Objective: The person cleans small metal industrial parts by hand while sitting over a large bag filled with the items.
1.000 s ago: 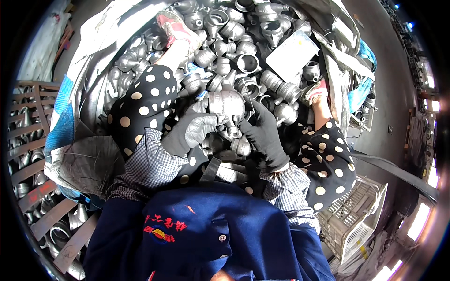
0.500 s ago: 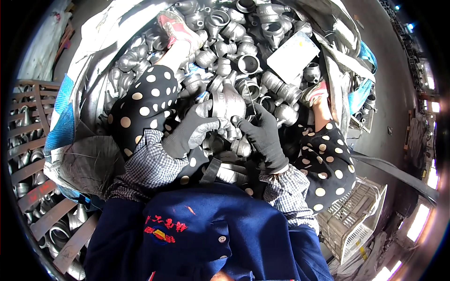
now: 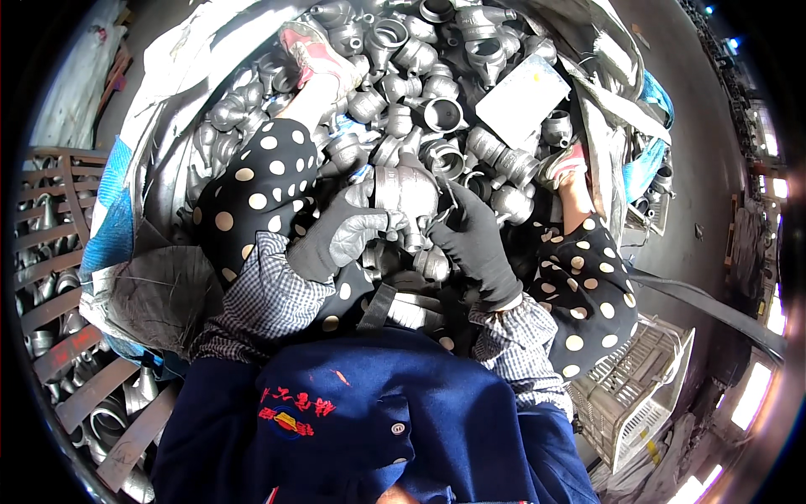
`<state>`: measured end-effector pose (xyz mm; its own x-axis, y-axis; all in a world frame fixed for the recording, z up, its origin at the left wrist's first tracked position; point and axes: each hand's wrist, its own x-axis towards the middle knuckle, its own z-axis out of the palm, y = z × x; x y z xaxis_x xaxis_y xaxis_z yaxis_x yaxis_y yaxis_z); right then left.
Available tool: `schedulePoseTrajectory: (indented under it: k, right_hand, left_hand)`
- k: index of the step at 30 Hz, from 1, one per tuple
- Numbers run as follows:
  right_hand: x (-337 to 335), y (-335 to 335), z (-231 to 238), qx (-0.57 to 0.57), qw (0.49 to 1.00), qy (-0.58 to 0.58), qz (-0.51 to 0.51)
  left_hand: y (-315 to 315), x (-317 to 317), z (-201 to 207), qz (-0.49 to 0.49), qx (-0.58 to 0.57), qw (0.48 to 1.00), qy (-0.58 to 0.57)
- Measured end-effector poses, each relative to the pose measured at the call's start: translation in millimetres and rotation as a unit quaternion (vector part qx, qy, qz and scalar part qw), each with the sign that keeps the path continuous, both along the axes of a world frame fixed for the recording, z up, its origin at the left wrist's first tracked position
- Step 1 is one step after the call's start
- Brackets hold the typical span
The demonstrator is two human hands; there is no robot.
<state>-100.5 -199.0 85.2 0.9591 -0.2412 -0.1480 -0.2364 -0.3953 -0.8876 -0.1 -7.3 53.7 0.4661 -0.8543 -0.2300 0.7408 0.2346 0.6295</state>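
Note:
Wearing a dark grey glove, my left hand (image 3: 340, 233) is wrapped round the left and lower side of a grey metal casting (image 3: 405, 195) with a round body and a short neck. My right hand (image 3: 473, 239), gloved the same way, is closed just right of the casting. A thin, dark, rod-like tool (image 3: 450, 195) sticks up from its fingers; its exact kind cannot be made out. Many similar castings (image 3: 443, 115) lie heaped beyond my hands and between my legs.
A big white woven sack (image 3: 172, 80) surrounds the heap. A pale flat board (image 3: 522, 101) lies on the castings at the far right. At left is a rusty slatted metal crate (image 3: 59, 277) with more castings; at lower right stands a cream plastic crate (image 3: 625, 403).
My right hand has drawn slightly down and right, away from the casting, and the thin tool now shows less. My left hand and the casting have shifted only a little.

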Motion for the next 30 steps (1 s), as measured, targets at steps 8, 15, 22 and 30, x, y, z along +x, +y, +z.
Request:
schedulePoseTrajectory:
  k: [8,15,22,30]
  right_hand:
    - [3.1,12.4,7.1,0.197,0.973,0.014,-0.119]
    - [10.9,25.7,-6.2,0.129,0.968,-0.028,-0.213]
    - [5.6,21.7,-3.0,0.052,0.990,-0.033,-0.124]
    - [2.9,15.5,-0.6,0.161,0.977,0.015,-0.136]
  left_hand:
    - [-7.0,-13.2,1.9,0.040,0.084,0.987,-0.129]
    - [-11.7,-32.6,-18.4,0.107,0.119,0.961,-0.225]
    - [-10.7,-21.1,9.6,0.064,0.121,0.987,-0.080]
    - [-7.1,-14.8,8.9,0.056,0.072,0.995,-0.044]
